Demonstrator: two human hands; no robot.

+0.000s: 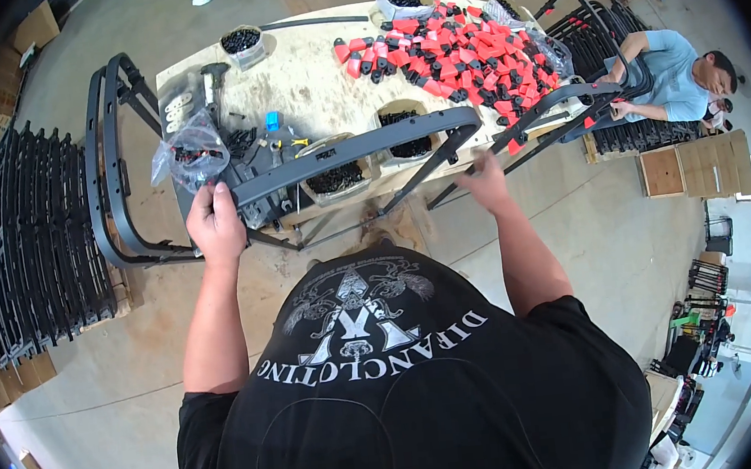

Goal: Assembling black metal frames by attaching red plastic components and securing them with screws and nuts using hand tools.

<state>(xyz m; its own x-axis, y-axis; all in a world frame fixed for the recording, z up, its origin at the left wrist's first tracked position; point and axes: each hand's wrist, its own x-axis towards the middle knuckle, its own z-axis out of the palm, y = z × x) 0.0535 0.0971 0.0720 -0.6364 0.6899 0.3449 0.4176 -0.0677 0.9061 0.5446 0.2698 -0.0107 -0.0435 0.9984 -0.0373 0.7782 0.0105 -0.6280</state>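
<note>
A black metal tube frame [353,146] with a rounded corner lies across the near side of the table, in front of me. My left hand [216,224] is closed on its left end, thumb and fingers at the tube. Close to the frame's right-hand side tubes is my right hand [488,186], its fingers apart and slightly blurred; it appears to hold nothing. Beside my left hand sits a clear plastic bag [196,152] of small parts. Beyond the frame are two tubs of small black parts, one at the middle [334,180] and one further right [406,132].
Red and black plastic pieces [467,58] heap the table's right half. Bent black frames [120,160] lean at its left edge, near a stack of frames [37,240]. A co-worker [672,75] in light blue handles another frame [553,104] at right. A hammer [212,83] lies at far left.
</note>
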